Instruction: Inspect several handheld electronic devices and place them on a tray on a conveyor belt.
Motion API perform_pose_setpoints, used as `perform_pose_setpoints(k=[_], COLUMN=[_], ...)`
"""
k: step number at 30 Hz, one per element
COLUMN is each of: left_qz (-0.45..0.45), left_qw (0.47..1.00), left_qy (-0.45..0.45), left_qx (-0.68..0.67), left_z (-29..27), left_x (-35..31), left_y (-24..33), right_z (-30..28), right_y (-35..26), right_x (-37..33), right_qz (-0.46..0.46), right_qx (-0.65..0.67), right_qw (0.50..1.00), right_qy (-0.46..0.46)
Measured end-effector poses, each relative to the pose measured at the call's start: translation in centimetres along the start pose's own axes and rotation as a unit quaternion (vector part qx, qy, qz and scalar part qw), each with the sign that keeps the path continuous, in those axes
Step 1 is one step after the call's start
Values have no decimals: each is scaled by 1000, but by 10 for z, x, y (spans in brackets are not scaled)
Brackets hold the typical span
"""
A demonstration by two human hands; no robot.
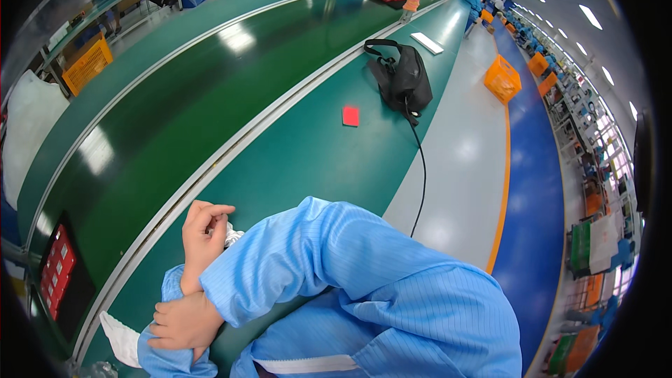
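In the head view, I take the black bag (408, 77) on the green tabletop (301, 161) as my landmark. Well to its near left, the left hand (205, 234) is raised with its fingers loosely bent. A crumpled white thing (234, 236) shows just beside those fingers, also on the near left of the bag; I cannot tell whether the hand has hold of it. The right hand (183, 322), farther still from the bag on that side, is closed around the left forearm (171, 292) over its blue sleeve. A white cloth (122, 339) lies beyond that hand, farthest from the bag.

Just to the near left of the bag I see a red square (350, 116) lying flat; just beyond the bag, to its right, lies a flat white box (427, 43). A black cable (423, 175) trails from the bag's near end. Left of the bag, past a metal rail (231, 147), runs a dark green belt (168, 112). An orange crate (502, 78) sits on the floor to the bag's right.
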State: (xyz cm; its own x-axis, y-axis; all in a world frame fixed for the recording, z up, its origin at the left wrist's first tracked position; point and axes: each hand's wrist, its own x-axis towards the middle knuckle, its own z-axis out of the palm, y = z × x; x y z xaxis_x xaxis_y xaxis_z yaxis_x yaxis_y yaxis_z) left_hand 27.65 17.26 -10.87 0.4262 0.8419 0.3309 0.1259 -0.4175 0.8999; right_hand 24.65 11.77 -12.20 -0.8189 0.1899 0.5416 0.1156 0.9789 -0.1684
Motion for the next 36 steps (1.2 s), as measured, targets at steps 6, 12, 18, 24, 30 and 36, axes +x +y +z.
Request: perform_pose_setpoints(k=[6,12,18,24,30,36], left_qz=[21,43,77,101,126,98], left_qw=[997,995,984,963,944,938], left_qy=[-31,-5,-4,77,92,125], left_qx=[71,94,162,236,291,309], left_z=[9,19,20,16,18,11], left_x=[4,20,34,36,42,45], left_y=[4,-20,-42,-58,-69,-85], right_z=[-9,-27,-47,-56,-56,-53], right_y=[7,29,44,37,49,67], right_x=[-22,-47,-72,-86,-103,-102], right_qz=[-137,-198,-141,-71,-33,-14], right_qx=[-88,1,-43,-34,-69,-91], right_qw=[978,968,982,993,990,986], right_qy=[130,154,115,83,117,137])
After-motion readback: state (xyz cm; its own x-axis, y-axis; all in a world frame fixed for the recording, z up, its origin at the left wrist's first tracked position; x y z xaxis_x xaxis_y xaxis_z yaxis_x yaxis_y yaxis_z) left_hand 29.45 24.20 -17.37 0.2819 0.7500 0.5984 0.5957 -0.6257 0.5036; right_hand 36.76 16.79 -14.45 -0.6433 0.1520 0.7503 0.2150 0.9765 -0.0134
